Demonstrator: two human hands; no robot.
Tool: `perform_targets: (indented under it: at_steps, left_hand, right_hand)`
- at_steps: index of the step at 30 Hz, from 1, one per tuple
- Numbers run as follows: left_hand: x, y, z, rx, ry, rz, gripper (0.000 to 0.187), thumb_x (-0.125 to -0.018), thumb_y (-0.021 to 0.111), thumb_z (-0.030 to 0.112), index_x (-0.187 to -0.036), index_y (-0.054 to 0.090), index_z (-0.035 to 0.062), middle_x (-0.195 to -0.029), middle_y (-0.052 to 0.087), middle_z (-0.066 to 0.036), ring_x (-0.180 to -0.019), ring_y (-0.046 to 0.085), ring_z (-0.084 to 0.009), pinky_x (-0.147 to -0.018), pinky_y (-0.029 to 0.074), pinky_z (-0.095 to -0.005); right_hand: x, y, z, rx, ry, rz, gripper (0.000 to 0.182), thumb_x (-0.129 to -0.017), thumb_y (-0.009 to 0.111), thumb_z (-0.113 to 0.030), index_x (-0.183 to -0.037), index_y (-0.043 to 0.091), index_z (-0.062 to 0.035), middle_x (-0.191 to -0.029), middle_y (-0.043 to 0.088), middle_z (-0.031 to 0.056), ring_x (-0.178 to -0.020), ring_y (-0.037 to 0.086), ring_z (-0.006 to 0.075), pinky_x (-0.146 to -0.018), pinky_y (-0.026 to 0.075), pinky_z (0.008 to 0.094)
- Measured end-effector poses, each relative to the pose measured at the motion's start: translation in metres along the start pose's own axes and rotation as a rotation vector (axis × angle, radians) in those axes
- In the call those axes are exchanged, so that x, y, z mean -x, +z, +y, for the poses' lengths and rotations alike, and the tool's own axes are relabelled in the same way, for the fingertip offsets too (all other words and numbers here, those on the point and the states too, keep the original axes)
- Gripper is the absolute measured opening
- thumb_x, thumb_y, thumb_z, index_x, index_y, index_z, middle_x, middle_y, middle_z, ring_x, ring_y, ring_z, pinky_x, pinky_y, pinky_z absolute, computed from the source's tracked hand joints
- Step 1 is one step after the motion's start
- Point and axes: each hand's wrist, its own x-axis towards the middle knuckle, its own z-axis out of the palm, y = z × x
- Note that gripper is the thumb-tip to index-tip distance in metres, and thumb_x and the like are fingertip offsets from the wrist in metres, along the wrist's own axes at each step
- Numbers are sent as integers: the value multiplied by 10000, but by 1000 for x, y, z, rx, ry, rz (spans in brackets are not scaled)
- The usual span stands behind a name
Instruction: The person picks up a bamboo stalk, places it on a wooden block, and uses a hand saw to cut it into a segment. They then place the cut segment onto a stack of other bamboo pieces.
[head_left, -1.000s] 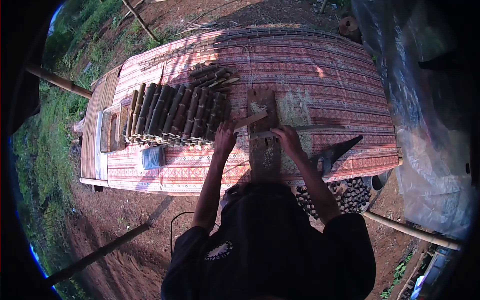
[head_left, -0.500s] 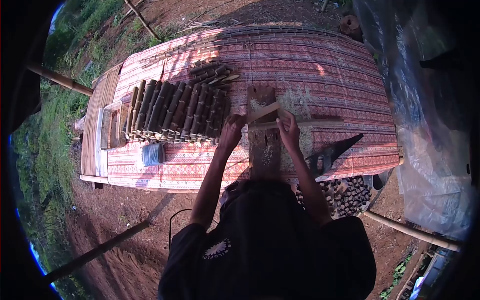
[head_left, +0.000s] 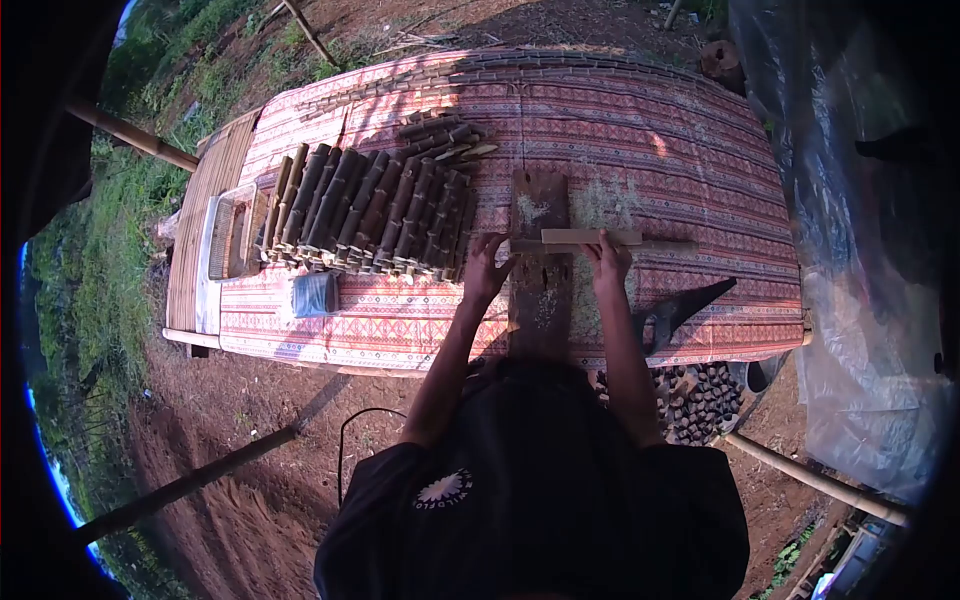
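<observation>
A pale flat wooden strip [head_left: 562,237] lies level along a dark jointed cane stalk [head_left: 672,248], which rests across a weathered wooden board [head_left: 540,310]. My right hand [head_left: 610,264] is closed on the right part of the strip, its fingertips over the upper edge. At the stalk's left end is my left hand [head_left: 484,272], with thumb and fingers apart; whether it touches the stalk is hard to make out. A hand saw [head_left: 690,308] with a black handle lies right of my right forearm. Pale sawdust [head_left: 606,203] is scattered beyond the strip.
Cut cane pieces [head_left: 360,205] are stacked on the patterned cloth [head_left: 420,345] at left. Beside them sit a wire basket [head_left: 236,235] and a dark, bluish packet [head_left: 315,295]. Long canes [head_left: 590,66] line the far edge. Several small dark pieces [head_left: 697,400] lie below the near edge.
The strip has swung from a slant to level along the stalk. My left hand has let go of it; my right hand has moved right with it. The view has shifted slightly.
</observation>
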Motion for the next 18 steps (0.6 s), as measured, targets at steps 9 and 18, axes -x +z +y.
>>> perform_targets:
  at_steps: [9, 18]
  left_hand:
    - [2, 10, -4, 96, -8, 11, 381, -697, 767, 86, -1049, 626, 48, -1017, 624, -153, -994, 586, -344, -866, 482, -419]
    - [-2, 9, -13, 80, -40, -16, 381, -702, 780, 116, -1051, 642, 50, -1016, 630, -154, -1003, 580, -347, -874, 470, -422]
  right_hand:
    - [26, 22, 23, 106, 58, -30, 295, -884, 641, -83, -1073, 456, 48, -965, 589, 166, -845, 673, 306, -721, 638, 399]
    - [29, 24, 32, 105, 81, -21, 371, -858, 684, -109, -1098, 443, 41, -994, 584, 167, -885, 664, 317, -761, 625, 411]
